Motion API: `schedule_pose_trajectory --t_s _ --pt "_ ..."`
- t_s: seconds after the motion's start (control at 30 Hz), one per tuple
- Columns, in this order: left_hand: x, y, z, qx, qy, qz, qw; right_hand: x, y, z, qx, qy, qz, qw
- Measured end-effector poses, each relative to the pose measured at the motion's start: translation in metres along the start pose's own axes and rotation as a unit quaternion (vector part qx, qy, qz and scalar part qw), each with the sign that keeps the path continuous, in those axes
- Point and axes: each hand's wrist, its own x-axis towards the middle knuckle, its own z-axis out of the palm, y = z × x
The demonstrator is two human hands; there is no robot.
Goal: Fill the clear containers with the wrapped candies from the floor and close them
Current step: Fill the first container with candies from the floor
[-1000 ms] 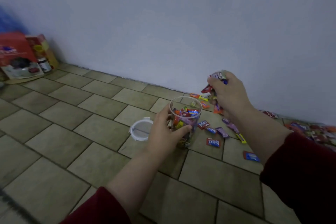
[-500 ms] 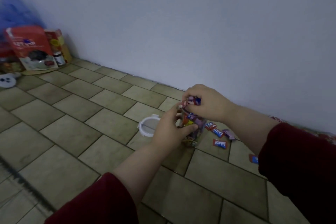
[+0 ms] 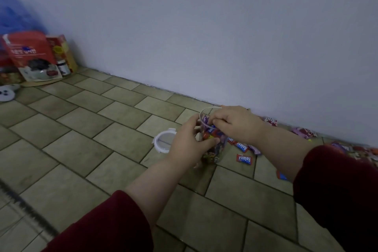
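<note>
A clear round container (image 3: 213, 150) stands on the tiled floor, filled with wrapped candies. My left hand (image 3: 189, 145) grips its left side, thumb across the front. Over its open mouth sits my right hand (image 3: 235, 124), fingers curled and reaching down into the container among the candies; whether it holds any candy is hidden. The container's white-rimmed clear lid (image 3: 163, 141) lies flat on the floor just to the left. Loose wrapped candies (image 3: 244, 159) lie scattered on the floor to the right, along the wall.
A white wall runs along the back. Red boxes and a small dark jar (image 3: 63, 67) stand in the far left corner, with a white round object (image 3: 7, 92) at the left edge. More candies (image 3: 304, 132) are piled along the wall at the right.
My right hand came from above the candy pile with a handful of candies to the container's mouth and now pushes into it. The left hand kept its hold.
</note>
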Motion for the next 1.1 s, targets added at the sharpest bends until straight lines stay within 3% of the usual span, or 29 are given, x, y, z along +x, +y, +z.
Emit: schedule_pose_trajectory --t_s 0.1,0.17,0.27,0.33,0.47,0.53,0.6,0.67,0.73,0.83,0.9,1.0,1.1 --pt "0.000 0.000 0.000 -0.001 0.000 -0.005 1.000 -0.001 0.000 -0.006 0.091 0.043 0.036 0.994" --pt "0.001 0.000 -0.001 -0.001 0.000 -0.005 1.000 -0.004 0.003 -0.009 0.091 0.094 0.014 0.991" --pt "0.002 0.000 -0.002 0.003 -0.002 -0.007 1.000 -0.009 0.009 -0.009 0.049 0.033 -0.002 0.998" --pt "0.002 0.000 -0.003 0.011 -0.008 -0.011 1.000 -0.014 0.012 -0.007 0.103 0.019 0.027 0.994" --pt "0.004 0.002 -0.007 0.026 -0.020 -0.007 0.999 -0.032 0.017 0.005 0.223 0.229 0.067 0.945" --pt "0.004 0.002 -0.010 0.030 -0.025 -0.005 0.999 -0.043 0.023 0.024 0.216 0.269 0.093 0.934" --pt "0.005 0.003 -0.013 0.028 -0.025 -0.002 0.999 -0.053 0.026 0.049 0.171 0.189 0.099 0.962" --pt "0.005 0.004 -0.015 0.027 -0.021 0.003 0.999 -0.060 0.026 0.071 0.098 0.059 0.041 0.993" --pt "0.007 0.002 -0.018 0.029 -0.020 0.002 0.999 -0.062 0.024 0.091 0.036 -0.045 -0.032 0.998" --pt "0.009 -0.002 -0.021 0.026 -0.013 -0.003 1.000 -0.058 0.025 0.114 -0.095 -0.119 -0.044 0.987" --pt "0.010 -0.003 -0.021 0.021 -0.010 -0.003 1.000 -0.056 0.030 0.119 -0.103 -0.108 -0.044 0.988" --pt "0.011 -0.003 -0.018 0.015 -0.010 -0.003 1.000 -0.063 0.048 0.118 -0.107 0.005 -0.055 0.993" --pt "0.011 -0.003 -0.016 0.031 -0.010 0.000 0.999 -0.074 0.074 0.108 -0.152 0.030 0.048 0.987"
